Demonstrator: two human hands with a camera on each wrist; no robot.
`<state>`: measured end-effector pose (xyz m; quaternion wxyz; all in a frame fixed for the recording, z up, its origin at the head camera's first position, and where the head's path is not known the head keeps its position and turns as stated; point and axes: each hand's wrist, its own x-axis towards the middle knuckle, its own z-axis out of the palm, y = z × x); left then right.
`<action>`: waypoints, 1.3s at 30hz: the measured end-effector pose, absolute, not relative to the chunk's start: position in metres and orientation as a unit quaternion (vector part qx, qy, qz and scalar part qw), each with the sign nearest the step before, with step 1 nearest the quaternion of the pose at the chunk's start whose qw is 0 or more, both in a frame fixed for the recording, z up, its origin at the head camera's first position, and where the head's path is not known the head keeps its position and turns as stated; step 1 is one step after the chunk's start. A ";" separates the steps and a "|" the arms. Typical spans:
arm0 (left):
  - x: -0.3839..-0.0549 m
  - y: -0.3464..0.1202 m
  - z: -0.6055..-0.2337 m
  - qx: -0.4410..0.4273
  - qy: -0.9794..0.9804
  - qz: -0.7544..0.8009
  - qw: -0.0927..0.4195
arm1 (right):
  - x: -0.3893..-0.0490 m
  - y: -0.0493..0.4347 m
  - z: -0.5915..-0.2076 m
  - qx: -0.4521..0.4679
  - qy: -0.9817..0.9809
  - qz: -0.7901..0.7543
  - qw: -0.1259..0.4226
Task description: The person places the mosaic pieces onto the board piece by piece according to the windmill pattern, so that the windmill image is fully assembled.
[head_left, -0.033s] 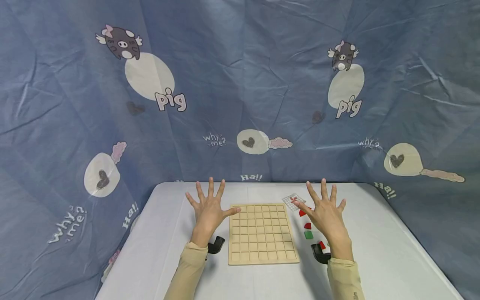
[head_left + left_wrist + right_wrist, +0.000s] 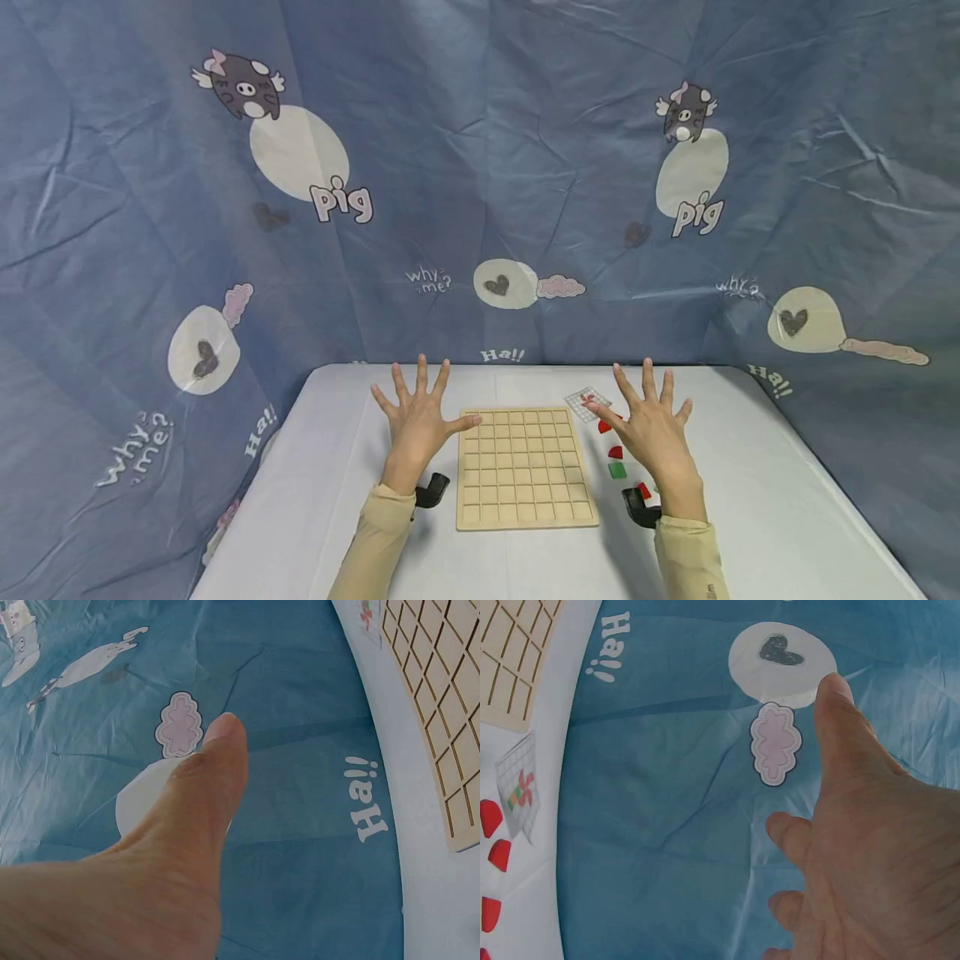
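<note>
Both hands are raised over the table with fingers spread wide, holding nothing. My left hand (image 2: 418, 423) is at the left of a wooden grid board (image 2: 525, 467), its thumb overlapping the board's far left corner in the head view. My right hand (image 2: 654, 429) is to the right of the board, over several small red and green pieces. Among them show a red quarter-round piece (image 2: 616, 452) and a green square piece (image 2: 617, 470); others are partly hidden by the hand and wrist. Its thumb overlaps a printed grid card (image 2: 585, 402) with a red and green figure.
The table (image 2: 337, 467) has a white cover. Blue printed cloth (image 2: 450, 167) hangs behind it and along both sides. A black wrist camera mount (image 2: 432, 491) sits at the left wrist, and another black mount (image 2: 641, 508) at the right wrist.
</note>
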<state>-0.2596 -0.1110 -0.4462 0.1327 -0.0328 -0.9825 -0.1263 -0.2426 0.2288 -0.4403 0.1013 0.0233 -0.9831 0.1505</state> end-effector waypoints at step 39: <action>-0.258 -0.107 -0.446 -0.051 -0.981 -0.128 0.139 | -0.244 0.229 -0.442 0.032 -0.984 0.139 0.110</action>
